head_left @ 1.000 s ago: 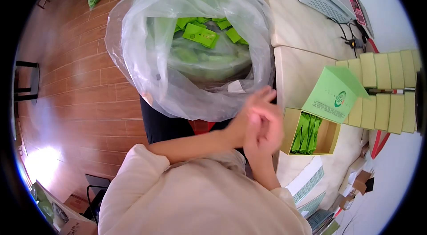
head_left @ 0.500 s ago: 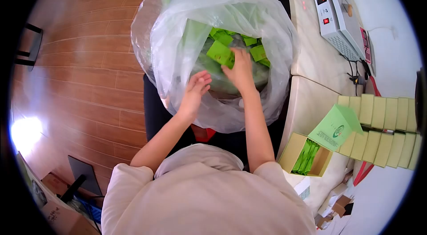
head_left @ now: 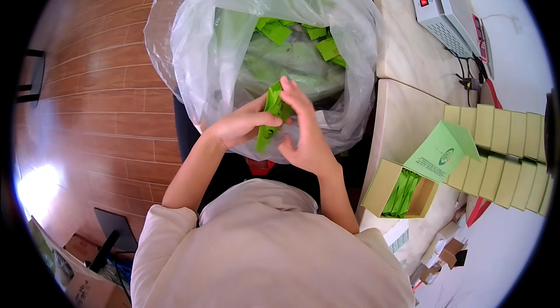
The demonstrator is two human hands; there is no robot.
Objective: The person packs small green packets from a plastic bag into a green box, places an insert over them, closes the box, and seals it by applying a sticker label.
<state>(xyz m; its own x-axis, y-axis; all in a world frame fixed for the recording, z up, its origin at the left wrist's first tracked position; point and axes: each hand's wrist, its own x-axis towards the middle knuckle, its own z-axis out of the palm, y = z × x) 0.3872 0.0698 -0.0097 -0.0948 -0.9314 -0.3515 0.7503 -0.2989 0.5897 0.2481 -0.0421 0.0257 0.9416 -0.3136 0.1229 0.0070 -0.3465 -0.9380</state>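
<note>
Above the near rim of a clear plastic bag, my left hand grips green packets between thumb and fingers. The packets stand on edge, tilted. My right hand is at their right side, thumb and fingers spread; its fingertips are beside the upper end, and whether they touch is unclear. More green packets lie deep inside the bag. On the counter at the right, an open box with a raised green lid holds several upright green packets.
A pale stone counter runs along the right. Stacked green boxes stand at its wall side. A grey machine with red displays and cables is at the upper right. Cartons are at the lower left, a black stand beside them.
My right hand has come back from inside the bag toward me. My left hand has closed on green packets. The packet my right hand was reaching for has left its place in the bag.
</note>
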